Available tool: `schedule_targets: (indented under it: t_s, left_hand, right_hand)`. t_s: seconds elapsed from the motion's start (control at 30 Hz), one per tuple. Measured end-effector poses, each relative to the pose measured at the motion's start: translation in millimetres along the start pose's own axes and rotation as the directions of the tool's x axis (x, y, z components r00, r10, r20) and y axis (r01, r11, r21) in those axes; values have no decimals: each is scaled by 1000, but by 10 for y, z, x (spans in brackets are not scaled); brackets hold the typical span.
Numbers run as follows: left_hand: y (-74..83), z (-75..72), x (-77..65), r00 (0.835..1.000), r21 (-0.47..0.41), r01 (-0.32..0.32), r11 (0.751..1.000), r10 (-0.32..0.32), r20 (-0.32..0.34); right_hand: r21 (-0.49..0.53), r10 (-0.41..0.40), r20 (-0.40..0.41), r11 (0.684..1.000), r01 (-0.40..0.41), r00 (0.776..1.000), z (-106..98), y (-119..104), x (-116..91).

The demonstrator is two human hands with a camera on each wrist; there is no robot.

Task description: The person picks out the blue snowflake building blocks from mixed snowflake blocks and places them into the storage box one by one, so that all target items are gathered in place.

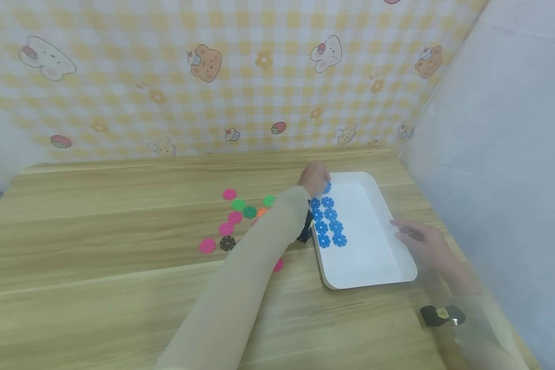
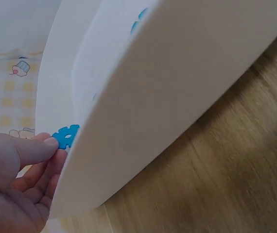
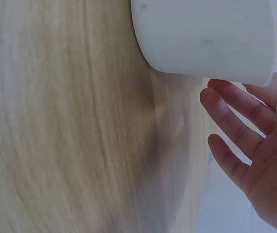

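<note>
A white rectangular tray (image 1: 370,262) lies on the table, with two columns of blue notched snowflake discs (image 1: 336,227) along its left side. My left hand (image 1: 315,177) is at the tray's far left corner. Between thumb and fingertips it pinches a blue snowflake disc (image 2: 67,137), which overlaps the tray's rim in the left wrist view. At the tray's right rim is my right hand (image 1: 430,247), its fingertips right at the edge. In the right wrist view its fingers (image 3: 233,121) are loosely extended beside the tray's outer wall.
Left of the tray, loose snowflake discs lie on the wood-grain table (image 1: 97,277): several pink ones (image 1: 207,246), green ones (image 1: 238,205), an orange one (image 1: 262,211) and a dark brown one (image 1: 227,243). My left forearm covers part of this group. A checked backdrop (image 1: 240,103) stands behind.
</note>
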State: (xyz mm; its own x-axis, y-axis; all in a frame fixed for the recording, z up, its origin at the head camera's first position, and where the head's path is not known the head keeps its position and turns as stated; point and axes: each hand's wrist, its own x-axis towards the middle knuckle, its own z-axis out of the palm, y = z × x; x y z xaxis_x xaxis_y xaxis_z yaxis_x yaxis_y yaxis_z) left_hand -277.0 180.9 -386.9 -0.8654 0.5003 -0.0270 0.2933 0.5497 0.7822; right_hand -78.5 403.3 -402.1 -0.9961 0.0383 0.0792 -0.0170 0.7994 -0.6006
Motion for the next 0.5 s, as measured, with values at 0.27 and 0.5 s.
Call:
schedule_targets:
  t_s: [0.27, 0.5]
  left_hand:
    - [-6, 58, -13, 1000, 102, 9, 995, -7, -21]
    - [22, 104, -3, 997, 161, 48, 986, -37, -71]
  right_hand:
    - [0, -4, -4, 1000, 4, 1000, 0, 41, 4]
    - [3, 20, 4, 1000, -20, 1000, 0, 46, -3]
